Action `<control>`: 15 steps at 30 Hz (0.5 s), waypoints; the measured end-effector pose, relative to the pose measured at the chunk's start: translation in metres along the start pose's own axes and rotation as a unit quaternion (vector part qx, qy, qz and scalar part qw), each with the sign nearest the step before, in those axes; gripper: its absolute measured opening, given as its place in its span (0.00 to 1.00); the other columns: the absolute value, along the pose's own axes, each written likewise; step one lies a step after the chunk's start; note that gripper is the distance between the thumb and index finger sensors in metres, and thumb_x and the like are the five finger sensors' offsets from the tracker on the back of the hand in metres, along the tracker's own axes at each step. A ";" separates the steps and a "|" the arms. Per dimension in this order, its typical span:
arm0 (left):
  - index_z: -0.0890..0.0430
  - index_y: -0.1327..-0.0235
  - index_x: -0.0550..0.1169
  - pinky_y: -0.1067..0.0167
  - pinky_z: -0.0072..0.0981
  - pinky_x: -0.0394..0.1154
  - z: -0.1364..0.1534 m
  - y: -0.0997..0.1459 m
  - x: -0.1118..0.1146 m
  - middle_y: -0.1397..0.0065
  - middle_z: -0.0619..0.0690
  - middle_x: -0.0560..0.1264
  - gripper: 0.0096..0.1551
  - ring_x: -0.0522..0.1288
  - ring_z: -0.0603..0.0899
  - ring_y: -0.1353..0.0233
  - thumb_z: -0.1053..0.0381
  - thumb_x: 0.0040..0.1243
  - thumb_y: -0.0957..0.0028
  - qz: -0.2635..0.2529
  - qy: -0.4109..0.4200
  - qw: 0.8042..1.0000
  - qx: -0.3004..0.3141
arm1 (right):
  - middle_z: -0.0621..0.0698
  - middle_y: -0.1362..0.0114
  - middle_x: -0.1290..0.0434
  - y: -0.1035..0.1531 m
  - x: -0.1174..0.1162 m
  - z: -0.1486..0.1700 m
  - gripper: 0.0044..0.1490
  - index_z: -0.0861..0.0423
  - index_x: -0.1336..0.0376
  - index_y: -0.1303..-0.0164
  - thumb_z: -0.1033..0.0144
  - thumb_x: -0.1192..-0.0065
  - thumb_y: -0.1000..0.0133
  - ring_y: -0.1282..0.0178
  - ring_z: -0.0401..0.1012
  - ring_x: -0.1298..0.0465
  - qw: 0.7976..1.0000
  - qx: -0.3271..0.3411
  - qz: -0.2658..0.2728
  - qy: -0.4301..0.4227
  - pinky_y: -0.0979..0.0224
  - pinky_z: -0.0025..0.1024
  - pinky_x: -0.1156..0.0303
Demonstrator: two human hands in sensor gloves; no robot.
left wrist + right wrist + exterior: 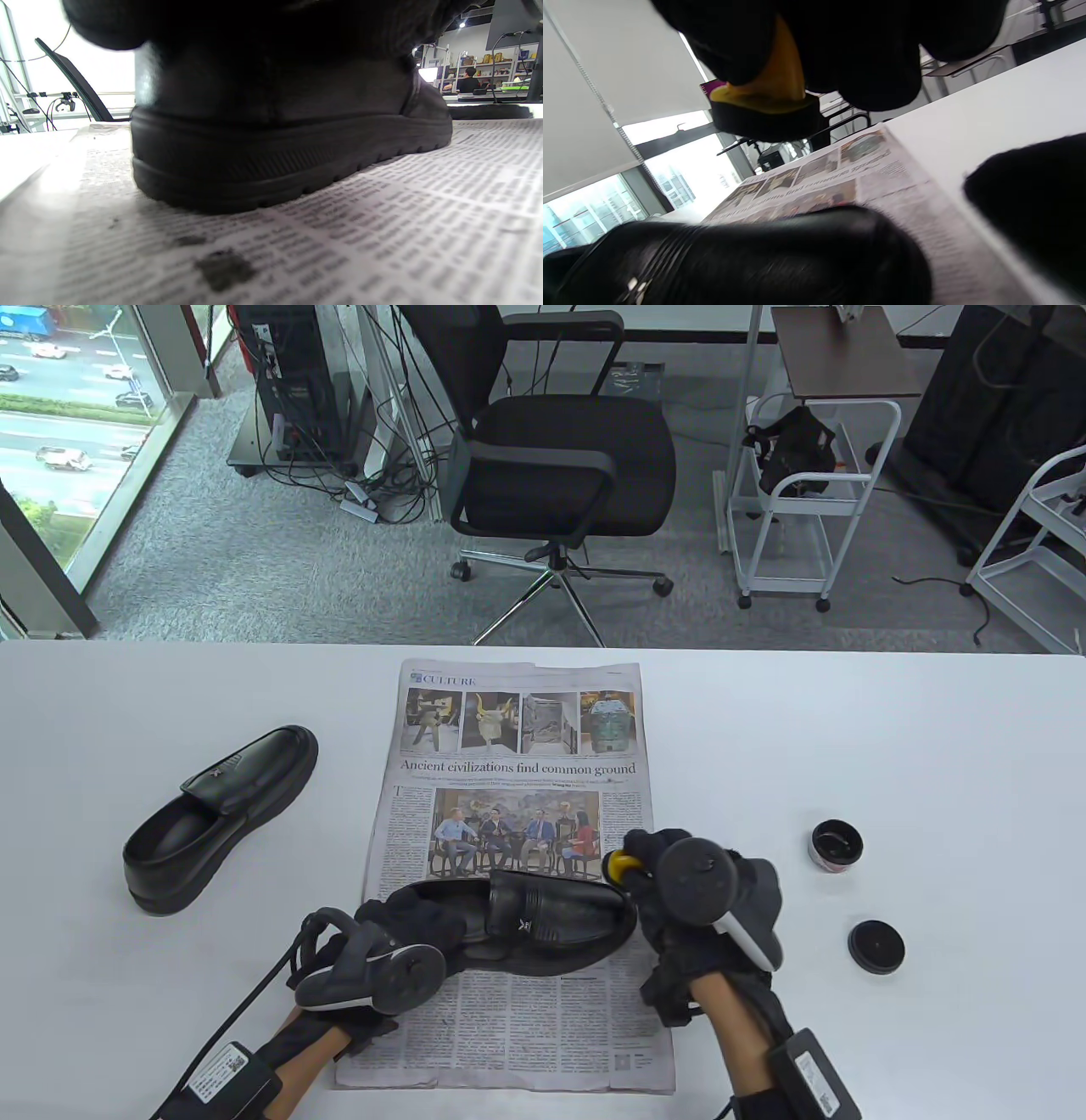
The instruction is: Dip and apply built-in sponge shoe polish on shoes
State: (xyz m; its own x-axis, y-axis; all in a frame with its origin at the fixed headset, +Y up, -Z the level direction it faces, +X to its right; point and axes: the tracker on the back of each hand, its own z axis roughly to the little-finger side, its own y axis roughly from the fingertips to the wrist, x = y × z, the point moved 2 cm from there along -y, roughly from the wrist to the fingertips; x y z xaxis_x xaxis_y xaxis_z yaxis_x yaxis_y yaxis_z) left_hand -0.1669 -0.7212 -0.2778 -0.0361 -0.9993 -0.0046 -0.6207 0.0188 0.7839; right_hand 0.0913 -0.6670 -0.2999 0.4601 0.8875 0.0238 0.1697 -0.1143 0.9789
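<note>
Broadly, the white table (891,746) carries a newspaper (517,780) spread flat at its centre, running from the far side toward me. On the near half of that newspaper stands one black shoe (543,920), sole down, heel toward my left hand and toe toward my right hand. A second black shoe (222,820) lies on the bare table to the left, well apart from the paper. My left hand (399,937) is at the heel end of the shoe on the paper, fingers curled over the heel opening and gripping it; the left wrist view shows the heel and ridged sole resting on the print, with a dark smear (224,269) on the paper in front. My right hand (679,891) is closed around the sponge applicator (621,868), yellow body with a black sponge pad underneath; the right wrist view shows the pad just above the toe, apart from it. To the right, on bare table, sit the open polish tin (836,847) and, nearer me, its black lid (876,946).
</note>
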 end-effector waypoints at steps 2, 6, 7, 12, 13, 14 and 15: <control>0.53 0.32 0.73 0.46 0.56 0.72 0.001 0.000 0.000 0.34 0.54 0.77 0.28 0.67 0.63 0.32 0.39 0.53 0.39 0.014 0.013 1.000 -0.002 | 0.60 0.35 0.26 0.007 -0.019 -0.019 0.29 0.53 0.32 0.39 0.62 0.34 0.51 0.46 0.54 0.20 0.999 0.032 -0.007 0.013 0.36 0.60 0.28; 0.53 0.32 0.73 0.47 0.56 0.72 0.001 0.000 0.001 0.35 0.54 0.77 0.28 0.67 0.63 0.32 0.39 0.53 0.39 0.007 0.007 1.000 0.000 | 0.58 0.36 0.26 0.017 -0.040 -0.045 0.29 0.51 0.34 0.38 0.62 0.35 0.51 0.47 0.51 0.20 0.996 0.070 0.007 0.055 0.36 0.58 0.27; 0.53 0.32 0.73 0.47 0.56 0.72 0.001 0.000 0.001 0.35 0.54 0.77 0.28 0.67 0.63 0.32 0.39 0.53 0.39 0.007 0.007 1.000 -0.001 | 0.58 0.37 0.26 0.017 -0.041 -0.048 0.29 0.52 0.33 0.39 0.62 0.34 0.51 0.48 0.51 0.19 0.995 0.077 0.028 0.059 0.37 0.58 0.27; 0.52 0.32 0.73 0.46 0.57 0.72 0.001 0.000 0.001 0.34 0.54 0.76 0.27 0.67 0.63 0.32 0.40 0.53 0.38 0.012 0.011 1.000 -0.001 | 0.58 0.38 0.25 0.015 -0.051 -0.064 0.29 0.52 0.33 0.39 0.62 0.34 0.52 0.48 0.51 0.19 0.992 0.104 0.044 0.055 0.37 0.58 0.27; 0.51 0.33 0.74 0.46 0.57 0.72 0.001 0.000 0.001 0.34 0.54 0.76 0.26 0.67 0.63 0.32 0.40 0.53 0.38 0.011 0.015 1.000 -0.001 | 0.58 0.38 0.25 0.014 -0.053 -0.067 0.29 0.52 0.33 0.39 0.62 0.34 0.52 0.48 0.51 0.19 0.992 0.106 0.040 0.059 0.37 0.58 0.27; 0.51 0.33 0.74 0.46 0.57 0.72 0.001 0.000 0.001 0.34 0.54 0.77 0.26 0.67 0.63 0.32 0.40 0.53 0.38 0.010 0.016 1.000 -0.001 | 0.58 0.38 0.25 0.011 -0.055 -0.071 0.29 0.52 0.33 0.39 0.62 0.35 0.51 0.48 0.51 0.19 0.992 0.106 0.033 0.064 0.37 0.58 0.27; 0.51 0.33 0.74 0.46 0.57 0.72 0.001 0.000 0.001 0.34 0.54 0.76 0.26 0.67 0.63 0.32 0.40 0.53 0.38 0.010 0.016 1.000 -0.001 | 0.58 0.38 0.25 0.006 -0.057 -0.074 0.29 0.52 0.34 0.38 0.61 0.35 0.51 0.48 0.51 0.20 0.992 0.102 0.032 0.064 0.37 0.58 0.27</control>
State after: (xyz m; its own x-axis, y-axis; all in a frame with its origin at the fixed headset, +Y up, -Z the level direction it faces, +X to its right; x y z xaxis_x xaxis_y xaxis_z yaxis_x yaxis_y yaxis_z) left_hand -0.1677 -0.7223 -0.2789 -0.0230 -0.9993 0.0304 -0.6191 0.0381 0.7844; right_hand 0.0017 -0.6854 -0.2805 0.3627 0.9237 0.1230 0.3231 -0.2485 0.9132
